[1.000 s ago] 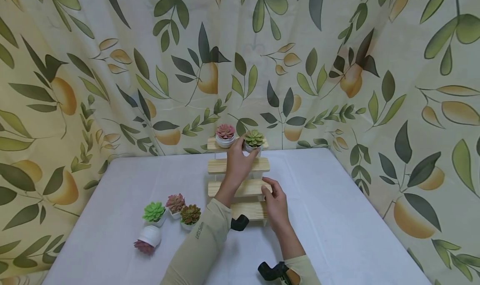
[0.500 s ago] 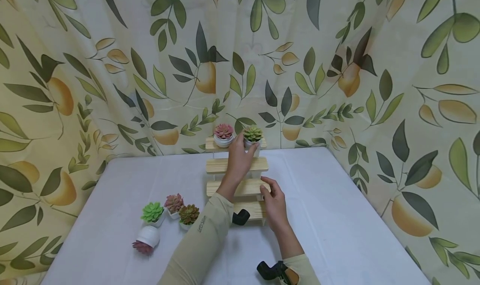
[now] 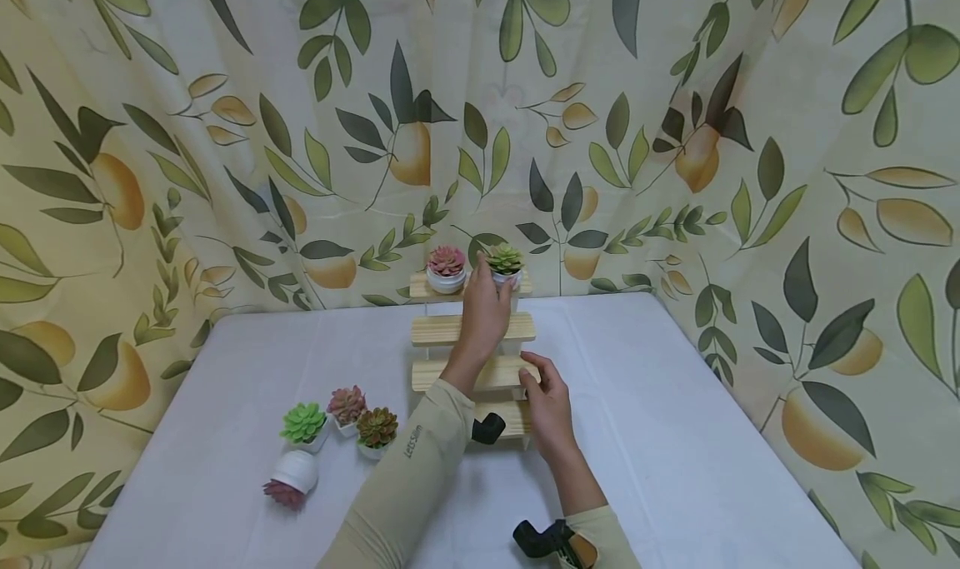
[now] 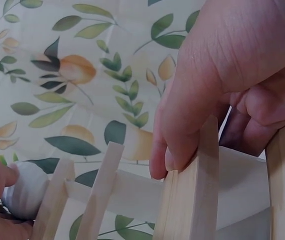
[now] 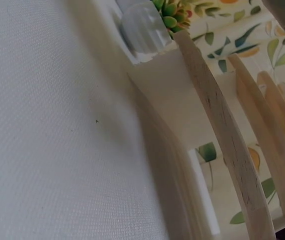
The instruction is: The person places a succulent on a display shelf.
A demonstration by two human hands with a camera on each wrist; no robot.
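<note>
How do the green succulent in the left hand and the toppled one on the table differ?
The green succulent is light green, the toppled one dusky red. The green succulent is upright at the top plank; the toppled one lies on the tablecloth. The left hand grips the green succulent's pot; no hand touches the toppled one. Both have white pots.

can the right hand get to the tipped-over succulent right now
Probably not directly: the left sleeve slants between the right hand and that tipped-over succulent, and the hand holds the wooden stand.
</note>
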